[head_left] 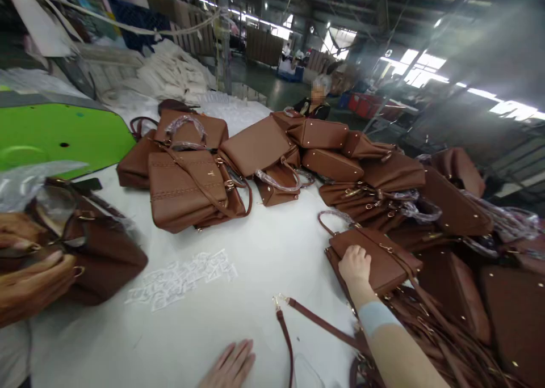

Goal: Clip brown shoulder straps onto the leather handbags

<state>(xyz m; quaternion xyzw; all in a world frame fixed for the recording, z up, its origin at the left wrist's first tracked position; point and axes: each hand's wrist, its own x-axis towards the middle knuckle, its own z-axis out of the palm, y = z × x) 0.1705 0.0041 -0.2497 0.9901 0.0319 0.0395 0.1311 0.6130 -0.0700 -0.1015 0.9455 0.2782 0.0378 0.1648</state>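
Observation:
My right hand (355, 264), with a light blue band on the forearm, has its fingers curled on a brown handbag (383, 254) at the right of the white table. That bag lies tilted, with a plastic-wrapped handle and a long strap. My left hand (232, 364) lies flat at the bottom middle, fingers stretched out, holding nothing. Between my hands, brown shoulder straps (315, 320) with gold-coloured clasps lie on the table (255, 263).
At the left, another person's hands (38, 280) work at a brown bag (106, 252). Small white packets (183, 277) lie mid-table. Several brown bags (187, 189) stand at the back, with more piled (392, 172) at right. A person (317, 98) is behind the pile.

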